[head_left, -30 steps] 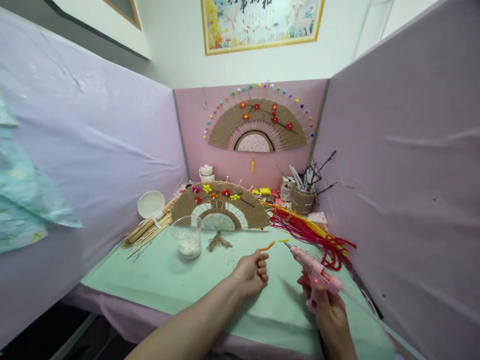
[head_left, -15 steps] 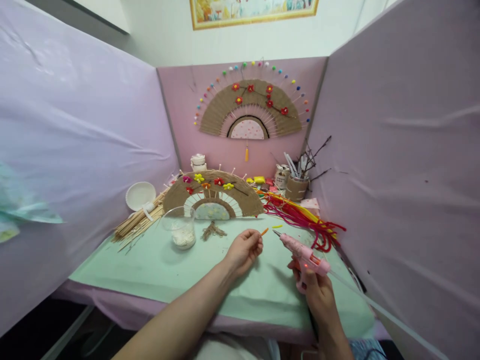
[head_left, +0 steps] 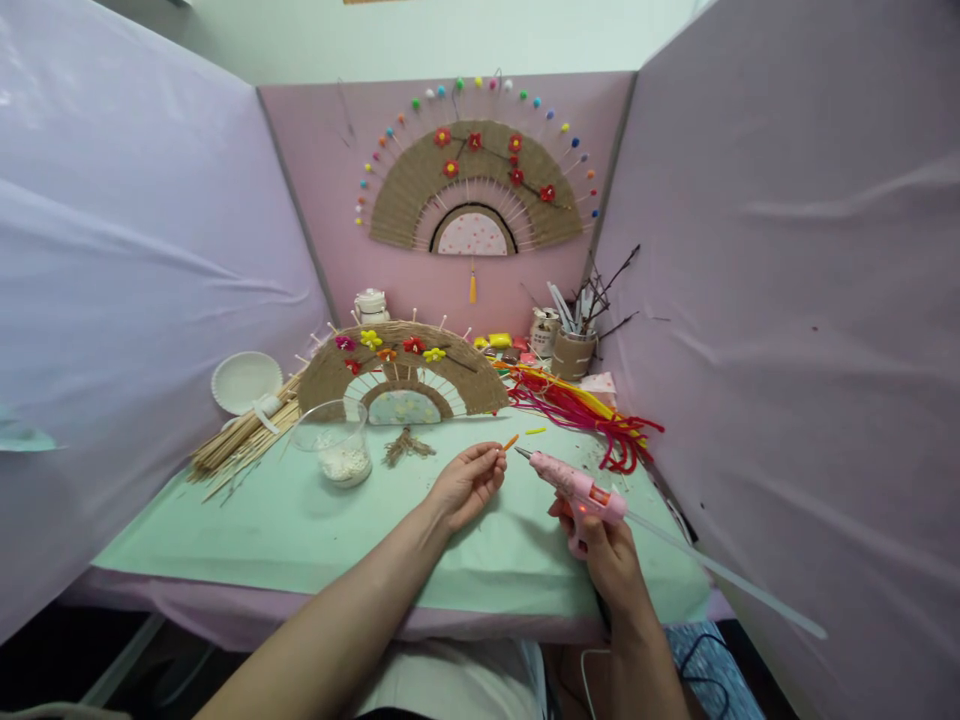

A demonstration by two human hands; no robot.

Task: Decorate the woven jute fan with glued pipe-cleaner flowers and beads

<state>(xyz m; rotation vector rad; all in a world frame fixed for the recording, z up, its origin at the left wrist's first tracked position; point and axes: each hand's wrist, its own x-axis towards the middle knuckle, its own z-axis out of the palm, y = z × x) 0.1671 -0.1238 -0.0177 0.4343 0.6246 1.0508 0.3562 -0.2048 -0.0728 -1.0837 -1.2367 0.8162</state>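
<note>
Between its fingertips my left hand pinches a short orange piece, above the middle of the green tablecloth. My right hand is wrapped round the handle of a pink glue gun, with a long clear glue stick out of its back. The gun's metal nozzle points left, close to the orange piece; I cannot tell if they touch. Just beyond lies a short yellow-green piece. A brown fan with colourful flowers stands behind my left hand, a bundle of brown fibres before it.
A clear cup with white bits stands left, beside bundled sticks and a white bowl. Red and yellow pipe cleaners lie right, below a pot of twigs. Another fan hangs on the pink back panel.
The glue gun's nozzle has come nearer to the orange piece in my left hand. The whole view has shifted, with the scene now lying further left and higher.
</note>
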